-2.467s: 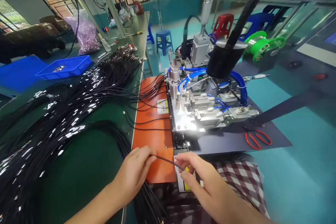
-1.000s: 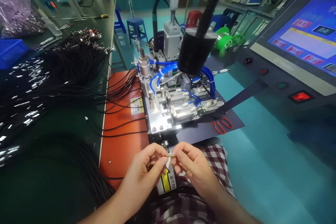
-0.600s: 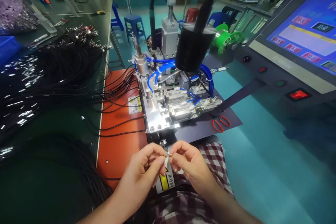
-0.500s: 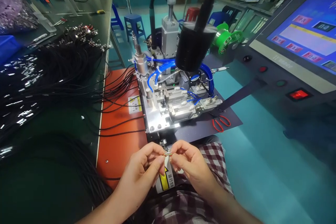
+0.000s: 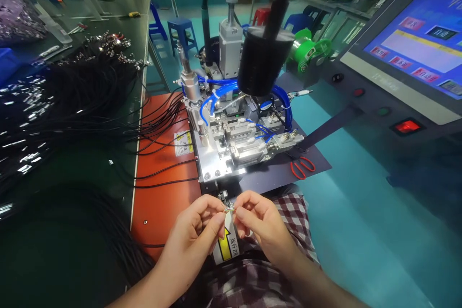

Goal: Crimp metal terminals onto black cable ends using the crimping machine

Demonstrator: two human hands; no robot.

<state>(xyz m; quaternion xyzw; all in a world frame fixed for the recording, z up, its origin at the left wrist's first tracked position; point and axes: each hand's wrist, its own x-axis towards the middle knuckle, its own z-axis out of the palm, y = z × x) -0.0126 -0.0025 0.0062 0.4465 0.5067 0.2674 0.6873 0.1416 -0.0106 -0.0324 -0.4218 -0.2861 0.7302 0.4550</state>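
Note:
Low in the middle, my left hand [image 5: 198, 231] and my right hand [image 5: 262, 224] face each other in front of the machine. Both pinch opposite ends of a few thin wires [image 5: 230, 210], pale and yellowish, stretched across the small gap between my fingertips. A black cable [image 5: 154, 245] runs from the left towards my left wrist; whether it joins these wires is hidden. Just beyond my fingers is a small metal fixture [image 5: 224, 196] on the machine's front. Under them lies a white label with a yellow arrow [image 5: 225, 245].
The metal machine [image 5: 249, 149] with blue air tubes stands ahead, a black cylinder [image 5: 266, 60] above it. Black cables [image 5: 86, 72] cover the left table and cross the orange board [image 5: 162, 211]. Red-handled scissors [image 5: 303, 168] lie right of the machine, below a control screen [image 5: 426, 33].
The view has shifted slightly, so the scene sits a little further left and higher. My hands keep nearly the same pinch, with the wires still between them.

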